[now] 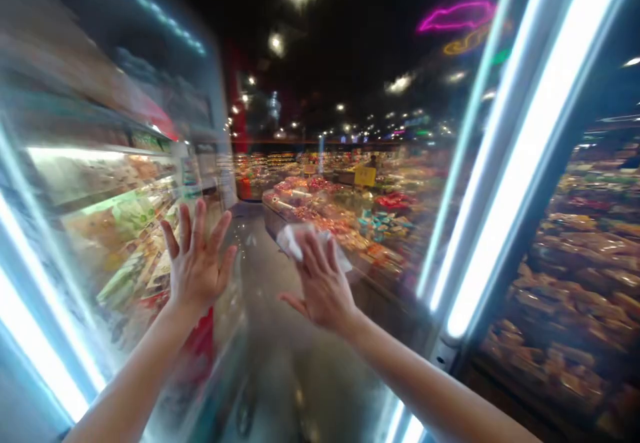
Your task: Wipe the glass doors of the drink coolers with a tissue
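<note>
My left hand [196,264] is raised with its fingers spread, palm facing away, and nothing is in it. It appears to lie flat on a clear glass pane, though the contact itself cannot be made out. To its right, my right hand [325,283] presses a crumpled white cloth [293,240] under its fingers, its thumb stretched out to the left. The cloth is blurred; it could be a paper wipe. Through the glass, a floor and store displays are visible beyond both hands.
Bright light tubes [530,156] frame the pane at right, with others [37,343] at lower left. Chilled shelves with packaged goods [125,223] line the left. Beyond the glass are heaped packaged goods [320,206] and a yellow sign [365,176]. More packages [575,296] fill the far right.
</note>
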`<move>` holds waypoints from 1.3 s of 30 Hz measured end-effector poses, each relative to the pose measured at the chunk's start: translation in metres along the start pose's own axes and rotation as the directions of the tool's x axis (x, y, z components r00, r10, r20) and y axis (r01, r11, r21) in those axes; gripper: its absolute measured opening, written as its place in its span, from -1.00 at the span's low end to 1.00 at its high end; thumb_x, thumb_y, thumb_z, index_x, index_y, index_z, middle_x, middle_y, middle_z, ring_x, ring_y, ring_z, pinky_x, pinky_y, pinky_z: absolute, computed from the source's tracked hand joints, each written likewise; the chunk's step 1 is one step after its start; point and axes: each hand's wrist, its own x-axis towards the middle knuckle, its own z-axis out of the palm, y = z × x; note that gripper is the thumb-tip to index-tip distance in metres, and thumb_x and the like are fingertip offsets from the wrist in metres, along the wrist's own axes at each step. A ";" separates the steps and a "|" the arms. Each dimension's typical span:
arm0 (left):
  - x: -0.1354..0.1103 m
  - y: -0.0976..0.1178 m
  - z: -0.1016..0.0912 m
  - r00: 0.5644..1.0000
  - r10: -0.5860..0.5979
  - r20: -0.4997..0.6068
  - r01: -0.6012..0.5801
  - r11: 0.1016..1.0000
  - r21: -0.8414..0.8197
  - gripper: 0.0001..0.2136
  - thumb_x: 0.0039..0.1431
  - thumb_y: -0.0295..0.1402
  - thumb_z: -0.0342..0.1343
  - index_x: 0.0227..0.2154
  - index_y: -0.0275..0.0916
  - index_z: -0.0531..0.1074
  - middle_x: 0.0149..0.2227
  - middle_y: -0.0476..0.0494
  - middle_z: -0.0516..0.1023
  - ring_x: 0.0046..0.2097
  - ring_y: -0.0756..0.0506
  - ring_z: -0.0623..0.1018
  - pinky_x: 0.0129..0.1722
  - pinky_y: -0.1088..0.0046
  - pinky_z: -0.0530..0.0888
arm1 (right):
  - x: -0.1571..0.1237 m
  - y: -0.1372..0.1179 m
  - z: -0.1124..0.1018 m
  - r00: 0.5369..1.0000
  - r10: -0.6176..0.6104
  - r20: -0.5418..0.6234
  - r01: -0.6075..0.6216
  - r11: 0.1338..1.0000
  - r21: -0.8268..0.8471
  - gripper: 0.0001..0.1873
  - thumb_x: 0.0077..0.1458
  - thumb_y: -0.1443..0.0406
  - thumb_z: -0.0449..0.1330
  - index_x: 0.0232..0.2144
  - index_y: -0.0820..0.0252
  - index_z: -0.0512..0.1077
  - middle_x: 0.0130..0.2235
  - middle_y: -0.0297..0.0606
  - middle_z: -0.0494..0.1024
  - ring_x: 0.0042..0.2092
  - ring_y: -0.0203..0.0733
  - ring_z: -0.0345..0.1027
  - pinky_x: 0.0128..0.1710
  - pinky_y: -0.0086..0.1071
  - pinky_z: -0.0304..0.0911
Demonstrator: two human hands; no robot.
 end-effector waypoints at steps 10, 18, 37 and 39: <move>-0.039 -0.086 -0.019 0.999 -0.048 -0.025 0.049 0.998 0.043 -0.27 0.36 -0.29 0.07 0.46 0.07 -0.17 0.54 -0.03 -0.36 0.53 -0.27 -0.32 0.48 -0.12 -0.30 | 0.083 -0.048 0.011 0.999 0.010 -0.052 -0.008 1.000 0.021 -0.02 0.31 -0.11 0.06 0.48 0.41 -0.15 0.52 0.04 -0.16 0.54 0.13 -0.52 0.49 0.22 -0.36; -0.068 -0.116 -0.022 0.999 -0.045 0.012 0.044 0.999 0.013 -0.27 0.34 -0.28 0.09 0.45 0.12 -0.14 0.53 0.02 -0.29 0.52 -0.24 -0.31 0.48 -0.09 -0.34 | 0.123 -0.093 0.031 0.984 -0.171 -0.045 0.174 0.981 0.085 -0.04 0.32 -0.14 0.01 0.47 0.40 -0.09 0.51 -0.02 -0.13 0.54 0.02 -0.50 0.52 0.13 -0.40; -0.172 -0.090 0.002 0.974 -0.227 -0.007 0.227 0.974 0.012 -0.12 0.28 -0.45 0.10 0.47 0.04 -0.35 0.53 -0.04 -0.42 0.52 -0.22 -0.33 0.49 -0.10 -0.22 | 0.244 -0.156 0.013 0.739 -0.645 0.193 0.647 0.760 0.064 0.04 0.28 -0.30 -0.19 0.46 0.38 -0.05 0.52 -0.17 -0.07 0.53 -0.14 -0.33 0.54 -0.14 -0.42; -0.174 -0.090 0.002 0.971 -0.238 -0.003 0.238 0.971 0.020 -0.13 0.28 -0.44 0.10 0.47 0.05 -0.33 0.53 -0.04 -0.41 0.52 -0.23 -0.32 0.49 -0.10 -0.23 | 0.251 -0.153 0.011 0.833 -0.533 0.145 0.535 0.844 0.030 0.00 0.32 -0.27 -0.21 0.47 0.35 -0.10 0.53 -0.19 -0.14 0.54 -0.13 -0.37 0.53 -0.10 -0.46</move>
